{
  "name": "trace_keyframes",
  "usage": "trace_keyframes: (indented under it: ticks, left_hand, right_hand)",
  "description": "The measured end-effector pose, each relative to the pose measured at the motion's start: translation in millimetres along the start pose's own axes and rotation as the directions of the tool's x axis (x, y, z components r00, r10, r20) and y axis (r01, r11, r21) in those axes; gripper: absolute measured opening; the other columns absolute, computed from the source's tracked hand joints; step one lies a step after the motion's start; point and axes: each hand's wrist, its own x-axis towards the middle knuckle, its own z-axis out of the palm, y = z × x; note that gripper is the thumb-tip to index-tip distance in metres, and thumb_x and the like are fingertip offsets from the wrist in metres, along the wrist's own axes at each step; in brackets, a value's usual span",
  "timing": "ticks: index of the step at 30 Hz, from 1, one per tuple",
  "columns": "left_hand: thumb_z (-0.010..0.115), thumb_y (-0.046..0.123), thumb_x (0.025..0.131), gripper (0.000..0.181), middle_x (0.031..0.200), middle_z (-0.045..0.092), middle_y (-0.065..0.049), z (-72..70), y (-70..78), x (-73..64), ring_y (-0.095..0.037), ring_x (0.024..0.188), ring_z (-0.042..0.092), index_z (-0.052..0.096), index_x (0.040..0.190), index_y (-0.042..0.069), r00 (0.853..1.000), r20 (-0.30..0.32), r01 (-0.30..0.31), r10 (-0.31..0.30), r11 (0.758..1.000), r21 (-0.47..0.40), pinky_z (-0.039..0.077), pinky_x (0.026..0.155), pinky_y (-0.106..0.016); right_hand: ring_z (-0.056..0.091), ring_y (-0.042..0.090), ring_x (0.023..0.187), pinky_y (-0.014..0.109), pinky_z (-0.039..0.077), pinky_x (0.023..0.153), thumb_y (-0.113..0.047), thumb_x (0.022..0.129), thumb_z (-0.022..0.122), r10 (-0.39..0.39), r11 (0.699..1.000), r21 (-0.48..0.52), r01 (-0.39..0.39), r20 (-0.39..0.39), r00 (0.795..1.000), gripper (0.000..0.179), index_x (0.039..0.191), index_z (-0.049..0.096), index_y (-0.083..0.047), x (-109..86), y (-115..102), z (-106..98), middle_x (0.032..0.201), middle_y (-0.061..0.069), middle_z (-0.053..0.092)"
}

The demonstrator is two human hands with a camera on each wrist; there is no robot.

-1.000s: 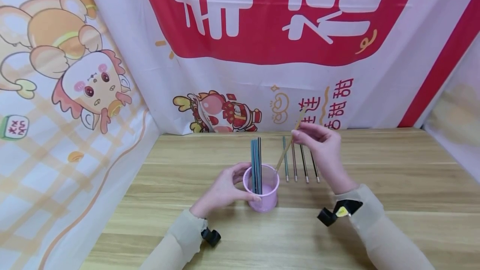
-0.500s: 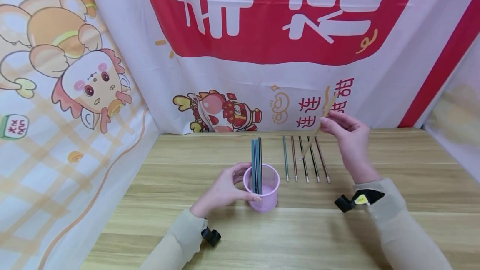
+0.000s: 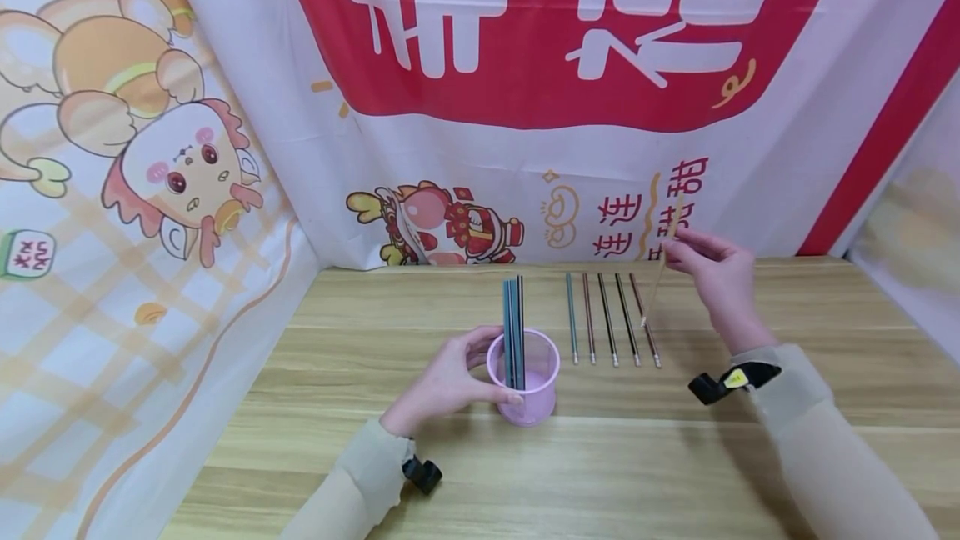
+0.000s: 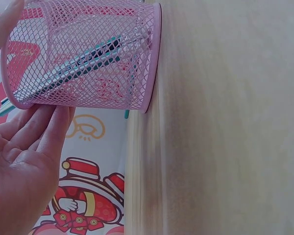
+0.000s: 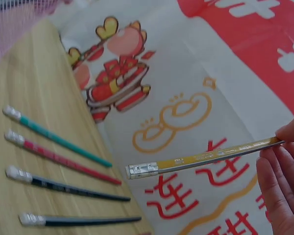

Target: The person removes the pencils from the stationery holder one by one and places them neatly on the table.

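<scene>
My left hand (image 3: pixel 450 377) holds a pink mesh pencil cup (image 3: pixel 528 412) upright on the table, thumb over the near side of its rim and fingers around the far side. Several blue-green and dark pencils (image 3: pixel 513 327) lean together inside the cup. To the right, my right hand (image 3: pixel 718 283) pinches a yellow pencil (image 5: pixel 210 155) between thumb and fingers, its eraser end pointing down and left. In the head view that pencil overlaps a reddish-brown pencil (image 3: pixel 640 300), the rightmost of a row. Beside it lie two dark pencils (image 3: pixel 607 315) (image 3: pixel 627 315), a red one (image 3: pixel 588 315) and a teal one (image 3: pixel 572 315).
The wood-grain table (image 3: pixel 360 407) ends at a printed cloth backdrop (image 3: pixel 757 190) behind the row. Another printed cloth (image 3: pixel 82 290) hangs along the left side. Each wrist wears a black camera mount.
My right hand has carried the yellow pencil from the cup's rim rightward to the right end of the pencil row. The left hand and cup have stayed in place.
</scene>
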Motion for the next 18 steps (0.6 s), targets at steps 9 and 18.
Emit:
trace_keyframes:
  ticks: [9,18]
  left_hand:
    - [0.097,0.022,0.069,0.092,0.142,0.058,-0.001,-0.1,-2.0,0.6,-0.018,0.129,0.056,0.051,0.147,0.011,1.0,-0.001,0.007,-0.007,1.0,-0.017,0.043,0.11,-0.031]
    - [0.097,0.024,0.069,0.092,0.142,0.057,0.0,0.1,-1.3,0.0,-0.017,0.129,0.055,0.051,0.147,0.012,1.0,-0.003,-0.001,0.001,1.0,0.001,0.043,0.11,-0.03]
  right_hand:
    - [0.072,0.008,0.079,0.026,0.06,0.08,-0.023,0.09,0.081,0.091,0.968,-0.24,-0.074,0.06,0.994,0.052,0.133,0.063,0.002,23.2,6,-18,0.091,-0.014,0.074]
    - [0.073,0.011,0.082,0.024,0.06,0.077,-0.03,0.094,0.076,0.127,0.898,-0.438,-0.049,0.15,0.981,0.05,0.131,0.065,0.002,36.2,18,-25,0.102,-0.002,0.075]
